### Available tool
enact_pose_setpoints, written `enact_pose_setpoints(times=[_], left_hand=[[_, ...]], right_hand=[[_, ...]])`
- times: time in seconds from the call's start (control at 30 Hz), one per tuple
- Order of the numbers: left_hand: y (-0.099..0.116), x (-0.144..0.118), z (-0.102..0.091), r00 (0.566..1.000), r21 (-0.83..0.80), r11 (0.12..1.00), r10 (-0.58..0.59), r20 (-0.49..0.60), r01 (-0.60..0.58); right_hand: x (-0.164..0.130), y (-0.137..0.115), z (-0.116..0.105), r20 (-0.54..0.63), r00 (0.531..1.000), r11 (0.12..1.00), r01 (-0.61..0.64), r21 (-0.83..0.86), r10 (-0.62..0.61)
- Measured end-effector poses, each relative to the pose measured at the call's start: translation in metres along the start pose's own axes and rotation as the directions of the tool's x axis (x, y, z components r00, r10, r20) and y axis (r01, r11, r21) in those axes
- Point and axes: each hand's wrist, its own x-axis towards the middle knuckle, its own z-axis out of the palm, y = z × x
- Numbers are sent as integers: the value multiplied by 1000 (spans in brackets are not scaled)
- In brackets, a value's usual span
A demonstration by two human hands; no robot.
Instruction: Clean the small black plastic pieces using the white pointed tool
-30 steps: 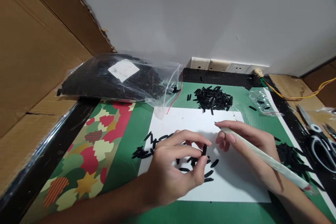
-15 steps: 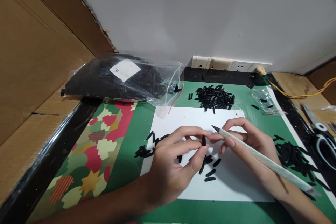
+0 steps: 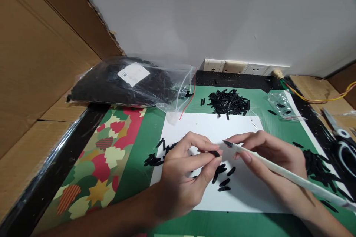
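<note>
Your left hand (image 3: 182, 177) is over the near left part of the white sheet (image 3: 244, 196), with thumb and fingers closed on one small black piece (image 3: 214, 153), held roughly level above the sheet. Your right hand (image 3: 274, 161) is just to the right of it, fingers closed around a long pale stick (image 3: 292, 177) in a pen grip. The dark tip of the stick points left and sits just beside the right end of the held black piece; whether the two touch cannot be told. The shaft of the stick runs to the near right, out toward the frame edge. Loose black pieces (image 3: 224, 181) lie on the sheet directly below your fingers, and more (image 3: 154, 159) lie at the sheet's left edge on the green mat (image 3: 141, 133). A larger pile of black pieces (image 3: 228, 103) sits at the far edge of the sheet, and another pile (image 3: 315, 163) lies on the mat to the right of your right hand. A clear bag of black pieces (image 3: 130, 83) rests at the far left. Scissors (image 3: 343, 142) lie at the far right edge, and a small clear bag (image 3: 280, 103) lies near the far right of the mat.
</note>
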Motion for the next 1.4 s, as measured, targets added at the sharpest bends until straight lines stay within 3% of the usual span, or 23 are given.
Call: enact_pose_setpoints(times=[0.17,0.37,0.67,0.83,1.03,1.17,1.27,1.4], left_hand=[[-6,0,4,996,-15,997,72,-46,-73],[-7,3,7,989,7,995,102,-111,-102],[-2,2,5,993,141,988,79,-84,-67],[-2,2,5,990,205,972,128,-65,-112],[-1,0,4,985,299,940,174,-9,-163],[-2,-2,3,976,332,919,214,27,-211],[0,1,2,972,486,843,220,79,-230],[3,8,0,930,657,658,273,246,-367]], right_hand=[[-11,-12,7,-47,982,979,175,-101,-181],[-18,-7,12,66,921,892,389,-229,-385],[-16,-11,7,166,931,900,359,-246,-326],[-17,-12,4,186,946,914,307,-265,-264],[-14,-16,-3,239,912,862,398,-314,-334],[-16,-20,-10,311,917,870,355,-343,-252],[-17,-19,-10,325,917,867,346,-359,-231],[-17,-17,-2,308,920,844,357,-399,-244]])
